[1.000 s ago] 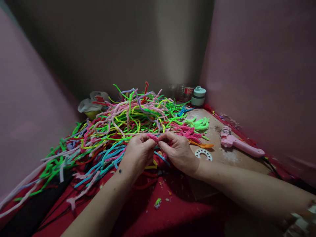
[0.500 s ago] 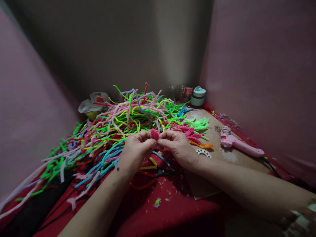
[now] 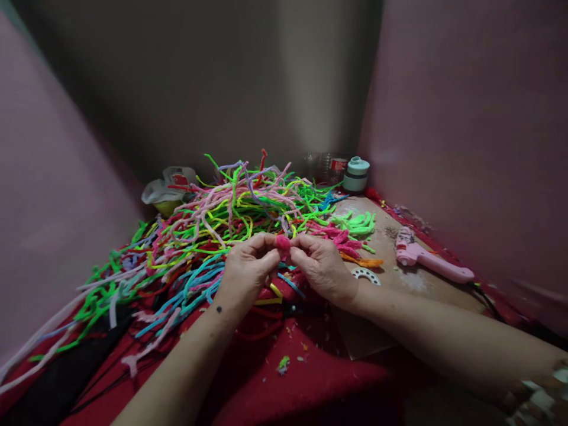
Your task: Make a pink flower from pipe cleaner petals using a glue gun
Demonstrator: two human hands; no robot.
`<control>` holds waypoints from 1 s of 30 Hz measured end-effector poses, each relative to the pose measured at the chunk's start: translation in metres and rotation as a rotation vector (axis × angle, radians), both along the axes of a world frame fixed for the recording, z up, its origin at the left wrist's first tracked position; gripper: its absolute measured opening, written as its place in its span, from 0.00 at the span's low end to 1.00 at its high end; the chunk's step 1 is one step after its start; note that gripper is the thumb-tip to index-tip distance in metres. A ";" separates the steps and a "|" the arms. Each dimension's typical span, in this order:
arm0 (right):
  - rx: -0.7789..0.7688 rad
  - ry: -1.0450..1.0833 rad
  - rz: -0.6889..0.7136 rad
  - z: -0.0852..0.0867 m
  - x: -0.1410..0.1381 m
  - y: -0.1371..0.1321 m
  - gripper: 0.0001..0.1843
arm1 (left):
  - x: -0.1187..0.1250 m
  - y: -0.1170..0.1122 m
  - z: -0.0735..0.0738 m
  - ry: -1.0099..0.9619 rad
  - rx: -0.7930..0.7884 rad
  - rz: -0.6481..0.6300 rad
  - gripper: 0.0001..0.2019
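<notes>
- Presently, the left hand (image 3: 248, 269) and the right hand (image 3: 322, 266) meet fingertip to fingertip, each with thumb and forefinger pinched shut on the short hot-pink fuzzy pipe-cleaner piece (image 3: 283, 244).
- That piece sits between the two hands, raised above the red cloth (image 3: 319, 378) and just in front of the tangled pile of multicoloured pipe cleaners (image 3: 222, 207).
- Change noted: half a second ago the piece stood as an upright loop above the fingertips. It now shows as a tighter bunch, sunk lower between them. A second ago it lay flat across the fingers.
- Both hands sit slightly lower than half a second ago and remain closed on the piece.
- Just right of the right hand lies a white ring-shaped plastic part (image 3: 366, 274) on the brown cardboard sheet (image 3: 399, 284), position unchanged.
- Beyond it lie an orange strand (image 3: 361, 261), a cluster of short pink cut pieces (image 3: 344, 238) and one of short green cut pieces (image 3: 357, 222), all unmoved.
- A pink glue gun (image 3: 428, 258) lies well to the right, near the wall.
- A mint lidded jar (image 3: 357, 173) stands in the far corner. A crumpled plastic bag (image 3: 166, 184) sits behind the pile at left.
</notes>
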State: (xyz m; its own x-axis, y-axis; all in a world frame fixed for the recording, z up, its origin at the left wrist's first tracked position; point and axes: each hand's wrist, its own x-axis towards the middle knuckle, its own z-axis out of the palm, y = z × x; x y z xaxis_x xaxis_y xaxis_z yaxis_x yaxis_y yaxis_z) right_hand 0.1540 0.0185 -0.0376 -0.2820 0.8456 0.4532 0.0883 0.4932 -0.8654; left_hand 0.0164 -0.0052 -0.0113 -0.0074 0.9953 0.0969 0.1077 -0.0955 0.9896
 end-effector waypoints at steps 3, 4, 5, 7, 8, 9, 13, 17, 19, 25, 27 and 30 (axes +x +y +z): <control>0.015 -0.021 0.007 0.000 0.001 0.001 0.08 | 0.000 0.000 0.000 -0.049 -0.001 -0.006 0.07; 0.013 -0.024 0.014 -0.001 0.002 0.001 0.08 | -0.001 0.000 0.000 -0.053 -0.002 -0.009 0.08; 0.008 -0.028 0.020 -0.002 0.002 0.001 0.08 | -0.002 0.000 0.001 -0.054 -0.006 -0.014 0.08; -0.008 -0.033 0.024 -0.003 0.002 0.002 0.08 | -0.004 0.001 0.001 -0.057 -0.028 -0.039 0.08; -0.019 -0.033 0.024 -0.003 0.002 0.002 0.08 | -0.004 0.001 0.001 -0.061 -0.041 -0.058 0.08; -0.029 -0.030 0.023 -0.004 0.001 0.002 0.07 | -0.005 0.001 0.002 -0.069 -0.049 -0.073 0.08; -0.022 -0.062 -0.001 -0.003 0.001 0.001 0.06 | -0.005 0.000 0.004 -0.101 -0.086 -0.121 0.07; -0.002 -0.109 -0.024 -0.001 0.001 0.000 0.07 | -0.002 -0.002 0.007 -0.083 -0.122 -0.113 0.10; 0.014 -0.128 -0.027 0.000 0.001 -0.001 0.08 | -0.001 -0.002 0.007 -0.072 -0.105 -0.076 0.10; 0.065 -0.195 -0.033 0.000 -0.001 -0.003 0.10 | 0.006 -0.004 0.005 -0.021 -0.052 0.036 0.08; 0.069 -0.197 -0.046 -0.001 -0.001 -0.003 0.11 | 0.007 -0.004 0.004 0.000 -0.070 0.032 0.08; 0.043 -0.176 -0.040 -0.003 -0.001 -0.001 0.10 | 0.005 -0.004 0.003 0.001 -0.128 0.003 0.08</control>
